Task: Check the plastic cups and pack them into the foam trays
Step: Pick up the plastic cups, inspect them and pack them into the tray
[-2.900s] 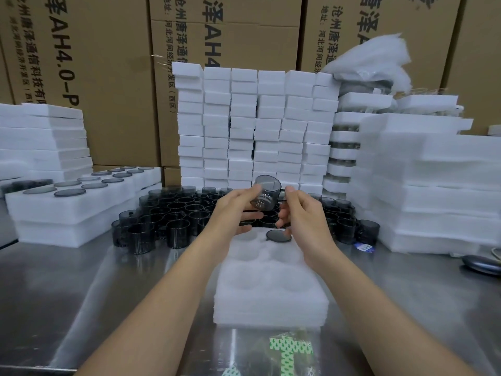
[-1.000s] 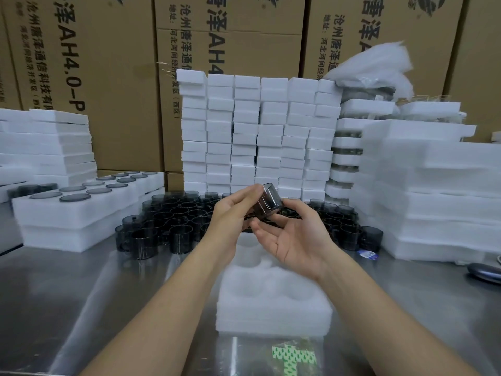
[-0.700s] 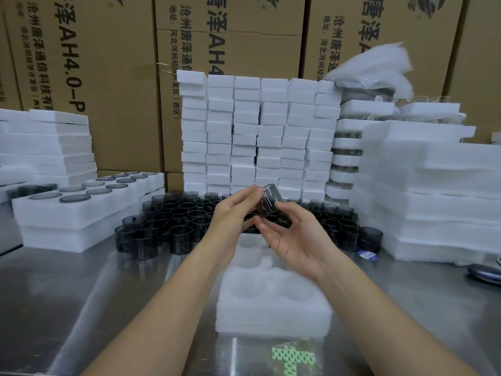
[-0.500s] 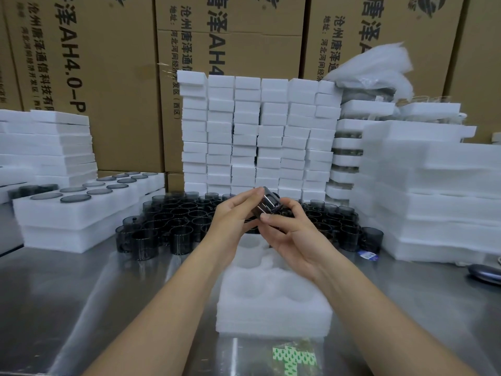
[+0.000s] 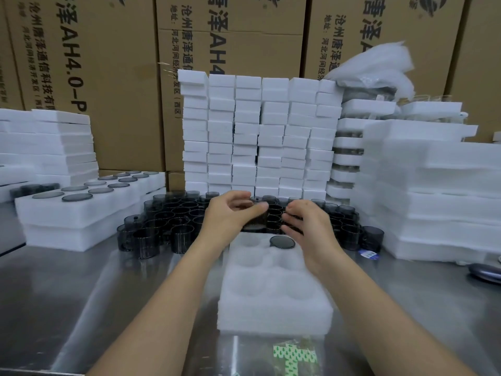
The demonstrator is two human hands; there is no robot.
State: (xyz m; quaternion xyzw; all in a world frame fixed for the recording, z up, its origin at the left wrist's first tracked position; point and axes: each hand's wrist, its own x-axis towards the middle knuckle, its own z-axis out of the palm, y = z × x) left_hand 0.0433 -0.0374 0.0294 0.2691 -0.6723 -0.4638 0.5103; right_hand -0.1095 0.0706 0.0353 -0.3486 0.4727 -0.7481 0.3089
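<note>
Head view shows the left hand with thumb and fingers curled round a dark cup just above the far-left pocket of the foam tray. The right hand hovers beside it, fingers loosely curled, and blur hides whether they touch anything. Only one pocket looks filled, by a seated cup at the far right, so most of this tray seems left to pack; loose cups crowd behind it and filled trays stand at the left.

Blurred fingers of the left hand hide most of the dark cup beneath.
</note>
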